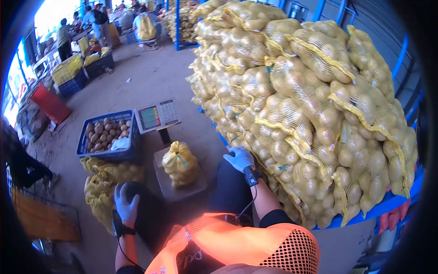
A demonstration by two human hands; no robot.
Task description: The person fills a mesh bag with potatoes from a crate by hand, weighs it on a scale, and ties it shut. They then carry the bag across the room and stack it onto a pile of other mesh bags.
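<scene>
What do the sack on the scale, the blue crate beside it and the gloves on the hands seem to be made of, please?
Sack on the scale: yellow open-weave mesh, probably plastic; potatoes show through.
Blue crate: apparently rigid plastic, lattice walls.
Gloves on left hand and right hand: pale, matte, apparently knitted fabric.

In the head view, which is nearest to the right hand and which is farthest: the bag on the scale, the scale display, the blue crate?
From the right hand:
1. Bag on the scale, just to its left.
2. Scale display, up and left.
3. Blue crate, farthest left.
</scene>
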